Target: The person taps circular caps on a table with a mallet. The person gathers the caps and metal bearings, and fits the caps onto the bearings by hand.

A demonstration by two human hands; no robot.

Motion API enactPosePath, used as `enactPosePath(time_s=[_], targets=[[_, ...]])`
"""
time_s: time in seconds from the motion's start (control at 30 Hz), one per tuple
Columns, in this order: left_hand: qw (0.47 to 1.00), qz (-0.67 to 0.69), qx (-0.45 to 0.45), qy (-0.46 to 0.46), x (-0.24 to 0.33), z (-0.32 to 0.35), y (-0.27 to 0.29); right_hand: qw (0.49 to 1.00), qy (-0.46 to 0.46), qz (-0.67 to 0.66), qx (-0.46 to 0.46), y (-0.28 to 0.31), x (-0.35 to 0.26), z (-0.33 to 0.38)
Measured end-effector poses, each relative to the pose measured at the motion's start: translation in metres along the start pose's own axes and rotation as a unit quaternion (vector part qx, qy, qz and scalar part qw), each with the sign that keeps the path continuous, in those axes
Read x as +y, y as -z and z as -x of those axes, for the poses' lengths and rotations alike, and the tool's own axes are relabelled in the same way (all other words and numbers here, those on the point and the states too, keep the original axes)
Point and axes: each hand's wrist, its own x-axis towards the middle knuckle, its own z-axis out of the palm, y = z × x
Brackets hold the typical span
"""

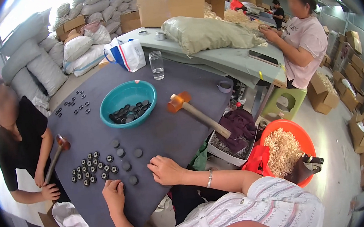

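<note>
My left hand [113,193] rests knuckles-up near the front edge of a dark mat-covered table [170,132], its fingers curled under and hiding whatever is beneath. Just beyond it lie several black discs [125,156] and a cluster of small black rings [90,168]. My right hand [165,169] lies on the mat to the right of the discs, fingers spread and holding nothing. A mallet with an orange head [178,101] and a wooden handle lies further out on the right.
A teal bowl [111,99] of black parts sits mid-table, with a glass [157,65] behind it. A person at the left holds a hammer [62,143]. An orange basin [289,123] of wood-coloured bits and a grey tray [220,151] stand on the right. Another person works at the far table.
</note>
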Motion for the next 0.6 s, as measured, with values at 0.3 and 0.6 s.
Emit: enactPosePath(time_s=[0.3, 0.6], targets=[[0.999, -0.024, 0.009, -0.045, -0.011, 0.002, -0.001, 0.999, 0.015, -0.003, 0.032, -0.003, -0.001, -0.003], [1.0, -0.02, 0.011, -0.019, -0.009, -0.001, -0.001, 0.999, 0.024, 0.011, 0.03, 0.001, -0.006, -0.008]])
